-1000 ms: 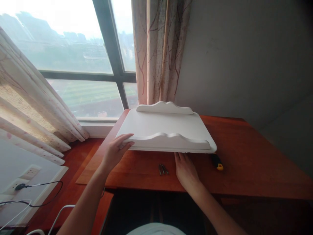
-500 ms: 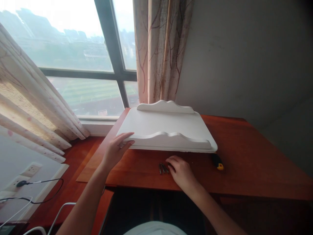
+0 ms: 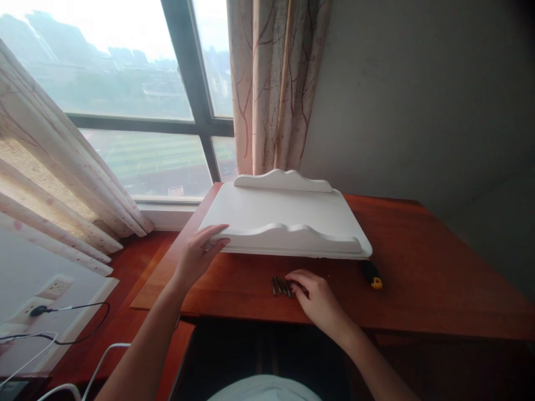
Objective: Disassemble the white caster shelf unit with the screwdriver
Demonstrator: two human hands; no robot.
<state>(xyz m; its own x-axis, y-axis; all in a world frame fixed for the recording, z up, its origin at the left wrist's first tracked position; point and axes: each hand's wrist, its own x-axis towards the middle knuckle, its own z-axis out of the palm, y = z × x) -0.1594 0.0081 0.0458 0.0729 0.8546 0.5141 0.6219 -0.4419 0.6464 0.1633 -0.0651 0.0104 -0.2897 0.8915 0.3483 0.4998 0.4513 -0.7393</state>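
A white board (image 3: 276, 203) with two raised wavy-edged rails lies on the wooden table. My left hand (image 3: 203, 250) is closed on the left end of the near wavy rail (image 3: 288, 239), fingers over the top and thumb in front. Several slim metal screws (image 3: 280, 286) lie side by side on the table just in front of the board. Beside them my right hand (image 3: 313, 292) rests with its fingers bent and drawn in, the fingertips at the rightmost screw. Whatever sits between those fingertips is too small to make out.
A black and yellow tool handle (image 3: 373, 275) pokes out at the board's right corner. The reddish wooden table (image 3: 434, 273) stretches to the right. Windows and curtains (image 3: 271, 83) stand behind, and a wall socket with cables (image 3: 39, 312) is at the left.
My right hand has shifted slightly to the right, its fingers still by the screws. My left hand keeps its place on the rail.
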